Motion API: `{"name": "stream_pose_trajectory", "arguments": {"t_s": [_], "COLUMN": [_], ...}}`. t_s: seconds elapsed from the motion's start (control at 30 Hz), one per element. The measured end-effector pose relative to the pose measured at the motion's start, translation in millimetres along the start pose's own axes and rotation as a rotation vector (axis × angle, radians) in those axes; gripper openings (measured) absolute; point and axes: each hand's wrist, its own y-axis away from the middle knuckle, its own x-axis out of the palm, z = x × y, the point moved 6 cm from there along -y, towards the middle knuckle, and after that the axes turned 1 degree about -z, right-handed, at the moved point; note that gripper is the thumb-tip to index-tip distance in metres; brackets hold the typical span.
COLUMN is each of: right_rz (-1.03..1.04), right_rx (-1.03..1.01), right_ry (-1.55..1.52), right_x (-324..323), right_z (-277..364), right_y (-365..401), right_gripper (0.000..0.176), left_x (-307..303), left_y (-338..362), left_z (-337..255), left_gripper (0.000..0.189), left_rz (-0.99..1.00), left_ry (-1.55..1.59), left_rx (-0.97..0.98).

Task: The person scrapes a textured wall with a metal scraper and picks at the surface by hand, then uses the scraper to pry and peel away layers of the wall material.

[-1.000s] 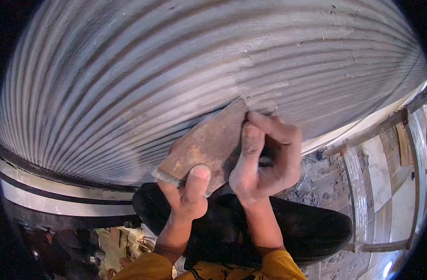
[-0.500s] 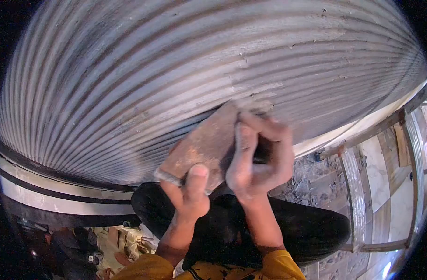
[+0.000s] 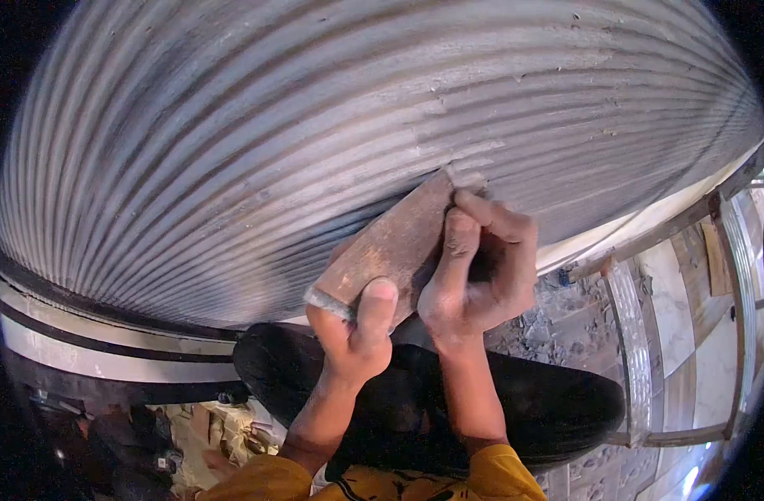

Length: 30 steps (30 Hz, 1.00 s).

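A flat brown board [image 3: 394, 242] with a scuffed face and grey, dusty ends is held at a slant over a ribbed grey surface [image 3: 315, 142]. My left hand [image 3: 353, 326] grips its lower end, thumb on top and fingers underneath. At the upper right edge of the board, the thumb and forefinger of my right hand [image 3: 482, 267] close together, with the other fingers curled. Pale dust coats the fingers of my right hand. Dark grooves of the ribbed surface show just beyond the board's left edge.
The ribbed surface curves around in front of me, with a black and white banded edge [image 3: 106, 351] at lower left. My black-trousered legs [image 3: 549, 397] are folded below. At right, a metal frame [image 3: 632, 351] stands above tiled floor, beside grey debris [image 3: 541, 326].
Both hands and the board have shifted a little to the right, and the board's upper end is slightly higher. The right hand, blurred before, is now sharper.
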Motion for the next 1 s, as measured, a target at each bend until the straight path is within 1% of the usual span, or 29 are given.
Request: {"name": "stream_pose_trajectory", "arguments": {"t_s": [0.07, 0.1, 0.13, 0.2, 0.23, 0.3, 0.33, 0.37, 0.4, 0.43, 0.47, 0.5, 0.53, 0.6, 0.63, 0.67, 0.73, 0.77, 0.83, 1.0], "right_rz": [0.022, 0.049, 0.077, 0.101, 0.125, 0.15, 0.112, 0.074, 0.074, 0.085, 0.096, 0.07, 0.072, 0.094, 0.098, 0.1, 0.115, 0.117, 0.138, 0.127], "right_rx": [-0.021, -0.069, -0.114, -0.089, -0.066, -0.045, -0.129, -0.212, -0.212, -0.195, -0.179, -0.256, -0.257, -0.283, -0.282, -0.278, -0.296, -0.295, -0.306, -0.29], "right_ry": [-0.027, -0.027, -0.028, -0.041, -0.053, -0.066, 0.018, 0.101, 0.098, 0.123, 0.148, 0.132, 0.131, 0.193, 0.163, 0.163, 0.114, 0.109, 0.145, 0.129], "right_x": [5, 9, 12, 14, 16, 18, 16, 14, 11, 8, 6, 5, 4, 4, 8, 9, 13, 13, 12, 11], "right_z": [2, 5, 8, 11, 13, 12, 14, 17, 17, 18, 16, 18, 18, 22, 20, 18, 16, 16, 18, 18], "right_y": [2, 3, 5, 4, 3, 2, 0, -1, -1, -1, -2, -1, 0, 4, 7, 7, 9, 8, 6, 6], "right_gripper": [0.01, 0.01, 0.01, 0.009, 0.008, 0.007, 0.008, 0.009, 0.009, 0.01, 0.01, 0.014, 0.014, 0.025, 0.034, 0.034, 0.036, 0.036, 0.036, 0.038], "left_x": [-10, -16, -18, -27, -26, -24, -25, -21, -17, -14, -11, -9, -9, -10, -12, -12, -9, -7, -4, -3], "left_y": [5, 7, 9, 14, 14, 12, 11, 8, 5, 3, 4, 4, 5, 7, 8, 9, 9, 9, 8, 10], "left_z": [5, 7, 7, 10, 10, 11, 12, 11, 11, 11, 11, 10, 9, 11, 12, 12, 8, 9, 7, 9], "left_gripper": [0.031, 0.032, 0.032, 0.034, 0.034, 0.037, 0.037, 0.037, 0.038, 0.037, 0.037, 0.037, 0.036, 0.037, 0.037, 0.037, 0.039, 0.039, 0.039, 0.039], "left_rz": [-0.05, -0.093, -0.092, -0.186, -0.186, -0.261, -0.262, -0.16, -0.058, -0.03, -0.033, -0.054, -0.075, -0.105, -0.133, -0.134, -0.167, -0.17, -0.19, -0.202], "left_ry": [0.025, 0.05, 0.047, 0.067, 0.066, 0.108, 0.109, 0.062, 0.014, -0.014, -0.015, -0.011, -0.006, -0.008, -0.011, -0.013, -0.109, -0.113, -0.119, -0.142], "left_rx": [-0.022, -0.043, -0.044, -0.078, -0.08, -0.07, -0.069, -0.055, -0.042, 0.012, 0.012, 0.022, 0.032, 0.031, 0.03, 0.027, 0.11, 0.111, 0.176, 0.22]}}
